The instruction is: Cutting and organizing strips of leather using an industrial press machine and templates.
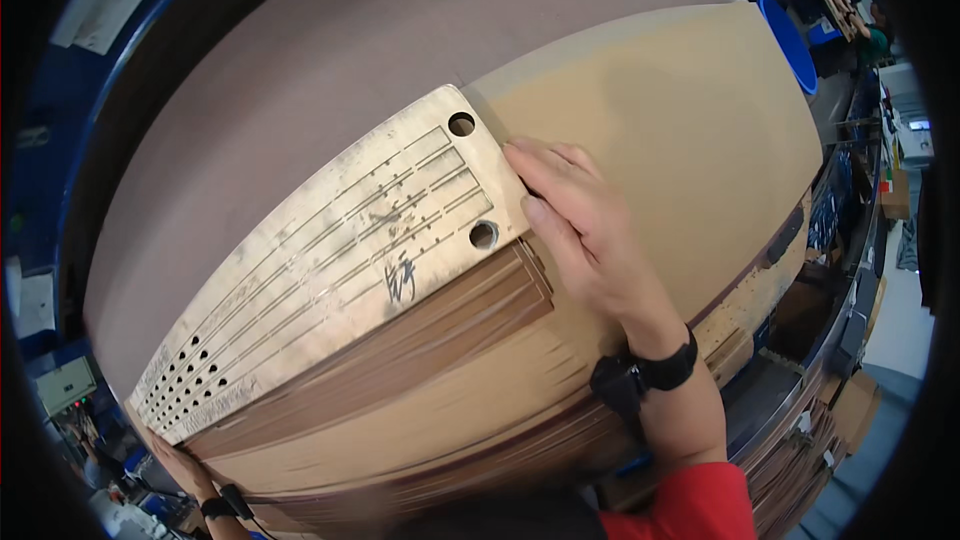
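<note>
A long light-coloured template plate (330,240) with slots, small holes and two large round holes lies slanting across the table. It bears black handwritten marks. My right hand (570,217) rests at its right end, with fingertips and thumb on the plate's edge. At the far lower-left end, my left hand (178,465) touches the plate's narrow end; its fingers are partly hidden. Under and beside the plate's lower edge lie stacked brown strips (450,345), apparently leather or similar sheet material. A large tan sheet (697,150) lies beneath and to the right.
A blue round tub (787,45) stands beyond the table's upper right corner. At the right are a wooden board (757,292), a bundle of brown strips (795,472) and cardboard boxes (855,405). Other people are at work at the far upper right and far lower left.
</note>
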### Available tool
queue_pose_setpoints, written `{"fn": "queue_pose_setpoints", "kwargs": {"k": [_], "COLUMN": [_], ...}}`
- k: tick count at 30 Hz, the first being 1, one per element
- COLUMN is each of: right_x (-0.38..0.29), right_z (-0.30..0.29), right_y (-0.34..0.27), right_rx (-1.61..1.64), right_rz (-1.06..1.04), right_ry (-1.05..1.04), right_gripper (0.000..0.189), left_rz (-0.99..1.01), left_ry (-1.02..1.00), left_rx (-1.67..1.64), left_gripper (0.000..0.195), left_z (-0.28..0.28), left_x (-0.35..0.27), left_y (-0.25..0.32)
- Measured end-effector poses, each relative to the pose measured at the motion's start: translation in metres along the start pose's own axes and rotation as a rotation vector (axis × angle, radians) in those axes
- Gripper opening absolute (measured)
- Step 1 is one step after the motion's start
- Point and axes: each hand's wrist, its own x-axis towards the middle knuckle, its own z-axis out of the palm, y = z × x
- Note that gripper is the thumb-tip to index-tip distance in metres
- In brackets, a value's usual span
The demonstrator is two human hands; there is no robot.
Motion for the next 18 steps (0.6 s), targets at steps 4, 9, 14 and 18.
{"fn": "queue_pose_setpoints", "kwargs": {"k": [4, 9, 14, 18], "right_x": [-0.002, -0.001, -0.001, -0.002], "right_z": [-0.005, -0.008, -0.01, -0.011], "right_y": [0.003, 0.0, 0.006, 0.009], "right_rx": [0.029, 0.007, 0.104, 0.224], "right_rz": [0.004, 0.044, 0.057, 0.053], "right_ry": [-0.03, -0.071, -0.075, -0.044], "right_gripper": [0.037, 0.039, 0.039, 0.039], "left_rz": [-0.014, -0.046, -0.014, 0.038], "left_ry": [0.037, 0.048, 0.058, 0.041], "left_rx": [-0.143, -0.244, -0.234, -0.088], "left_gripper": [0.055, 0.056, 0.054, 0.052], "left_z": [0.0, -0.01, -0.002, 0.006], "left_x": [0.005, 0.006, 0.01, 0.01], "left_y": [0.005, 0.043, 0.014, -0.004]}}
